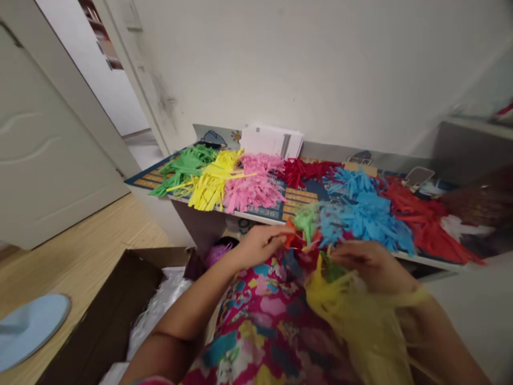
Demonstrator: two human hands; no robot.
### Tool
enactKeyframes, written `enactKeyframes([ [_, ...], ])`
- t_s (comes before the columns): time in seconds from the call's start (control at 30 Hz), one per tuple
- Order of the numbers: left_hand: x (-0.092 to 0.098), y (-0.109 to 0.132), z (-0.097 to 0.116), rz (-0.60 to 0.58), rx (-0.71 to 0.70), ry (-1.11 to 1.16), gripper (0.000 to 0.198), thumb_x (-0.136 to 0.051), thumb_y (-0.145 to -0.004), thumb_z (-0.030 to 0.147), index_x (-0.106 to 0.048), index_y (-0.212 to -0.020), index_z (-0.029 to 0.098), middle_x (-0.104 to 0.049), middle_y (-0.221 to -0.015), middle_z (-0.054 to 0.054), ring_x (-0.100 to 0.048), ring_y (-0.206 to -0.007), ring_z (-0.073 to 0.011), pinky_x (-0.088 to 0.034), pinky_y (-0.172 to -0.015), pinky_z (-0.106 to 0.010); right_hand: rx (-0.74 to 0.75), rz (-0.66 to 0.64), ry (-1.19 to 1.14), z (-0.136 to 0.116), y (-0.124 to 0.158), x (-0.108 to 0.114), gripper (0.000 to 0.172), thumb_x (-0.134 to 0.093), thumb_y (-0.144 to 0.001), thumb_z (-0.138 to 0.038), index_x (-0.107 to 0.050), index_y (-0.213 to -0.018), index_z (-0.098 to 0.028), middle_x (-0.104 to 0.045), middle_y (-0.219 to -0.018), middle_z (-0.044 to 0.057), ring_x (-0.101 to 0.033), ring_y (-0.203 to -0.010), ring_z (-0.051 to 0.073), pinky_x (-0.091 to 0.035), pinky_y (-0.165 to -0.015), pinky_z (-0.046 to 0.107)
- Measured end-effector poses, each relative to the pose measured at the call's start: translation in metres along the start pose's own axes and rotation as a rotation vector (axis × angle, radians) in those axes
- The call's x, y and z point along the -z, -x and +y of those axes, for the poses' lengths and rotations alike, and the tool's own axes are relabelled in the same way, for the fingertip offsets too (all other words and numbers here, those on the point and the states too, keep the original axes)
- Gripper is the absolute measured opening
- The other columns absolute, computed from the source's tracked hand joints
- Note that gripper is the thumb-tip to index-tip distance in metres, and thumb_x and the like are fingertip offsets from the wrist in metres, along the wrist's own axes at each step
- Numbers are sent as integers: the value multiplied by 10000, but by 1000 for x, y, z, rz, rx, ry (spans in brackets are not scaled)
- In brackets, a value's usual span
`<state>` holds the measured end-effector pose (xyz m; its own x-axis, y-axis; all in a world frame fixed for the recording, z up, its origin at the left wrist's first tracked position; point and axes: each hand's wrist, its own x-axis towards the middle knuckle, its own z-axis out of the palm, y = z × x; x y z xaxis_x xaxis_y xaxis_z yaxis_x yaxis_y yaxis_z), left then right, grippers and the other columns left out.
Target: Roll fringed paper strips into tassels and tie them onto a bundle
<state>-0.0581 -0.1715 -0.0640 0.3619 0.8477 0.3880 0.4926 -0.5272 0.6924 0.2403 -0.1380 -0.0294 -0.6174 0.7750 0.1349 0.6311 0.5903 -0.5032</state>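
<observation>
My left hand (258, 243) is closed in a pinch on the red and green end of a multicoloured paper-strip bundle (306, 227) held over my lap. My right hand (368, 264) is closed around the same bundle, with long yellow strips (360, 321) draping over my wrist and forearm. Both hands are just in front of the desk edge (256, 216). On the desk lie piles of cut paper strips: green (182, 168), yellow (212, 182), pink (254, 184), dark red (302, 171), blue (366, 211) and red (425, 219).
A stack of white paper (272, 141) leans against the wall behind the piles. An open brown cardboard box (108, 315) with plastic wrap inside stands on the wooden floor at my left. A light blue slipper (32, 329) lies at far left. A door (44, 155) is open at left.
</observation>
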Motion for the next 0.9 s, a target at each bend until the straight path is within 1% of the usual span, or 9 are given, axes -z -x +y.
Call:
enactKeyframes([
  [0.1,6,3,0,-3,16,16,364,-495,-979,300,-687,-1264,181,-769,-1119,-67,-708,-880,-175,-491,-788,-239,-21,103,-23,-1,5,1,411,-511,-919,-523,-727,-750,-218,-710,-750,60,-646,-692,202,-470,-622,292],
  [0.17,6,4,1,-8,53,-44,366,-491,-981,292,-683,-1268,172,-771,-1110,-70,-708,-878,-182,-483,-772,-242,-49,92,-69,-6,9,-1,393,-531,-926,-511,-720,-743,-218,-684,-711,45,-616,-641,185,-446,-586,285],
  [0.23,-1,2,4,-46,33,-96,382,-505,-987,315,-649,-1321,198,-764,-1123,-64,-704,-923,-188,-476,-789,-240,-12,60,-122,-15,9,-4,359,-544,-937,-486,-732,-782,-223,-668,-698,31,-598,-625,171,-431,-575,278],
  [0.33,-22,-8,16,-182,-101,-173,404,-554,-983,395,-618,-1359,260,-765,-1034,-41,-696,-907,-180,-453,-757,-223,96,40,-126,-27,5,-11,327,-555,-955,-433,-739,-782,-225,-643,-675,20,-586,-621,156,-419,-586,273],
  [0.43,-46,-21,25,-254,-150,-258,308,-565,-978,439,-753,-1115,237,-753,-879,-36,-686,-816,-167,-409,-661,-221,171,82,-70,-35,3,-14,323,-543,-973,-382,-728,-767,-216,-632,-663,15,-582,-610,139,-411,-586,263],
  [0.5,-57,-25,25,-239,-112,-312,335,-562,-973,473,-779,-970,218,-751,-853,-42,-685,-805,-172,-391,-631,-233,188,159,8,-36,7,-10,309,-544,-974,-370,-728,-782,-214,-627,-653,13,-577,-592,134,-393,-559,257],
  [0.57,-64,-25,22,-213,-60,-356,352,-557,-970,490,-776,-939,217,-763,-887,-49,-694,-841,-189,-398,-637,-243,188,237,86,-37,15,-5,288,-549,-972,-371,-738,-815,-221,-615,-630,11,-575,-575,137,-375,-533,258],
  [0.77,-64,-10,1,-235,141,-401,290,-579,-960,398,-778,-973,188,-767,-998,-117,-703,-934,-266,-462,-715,-293,147,390,141,-32,41,1,232,-569,-957,-371,-743,-863,-250,-649,-648,8,-605,-577,153,-406,-543,275],
  [0.9,-46,8,-16,-308,154,-297,281,-632,-936,415,-765,-1095,225,-767,-930,-57,-698,-840,-205,-456,-702,-249,-23,413,75,-7,51,0,302,-570,-916,-469,-726,-773,-254,-673,-683,19,-625,-618,182,-453,-593,296],
])
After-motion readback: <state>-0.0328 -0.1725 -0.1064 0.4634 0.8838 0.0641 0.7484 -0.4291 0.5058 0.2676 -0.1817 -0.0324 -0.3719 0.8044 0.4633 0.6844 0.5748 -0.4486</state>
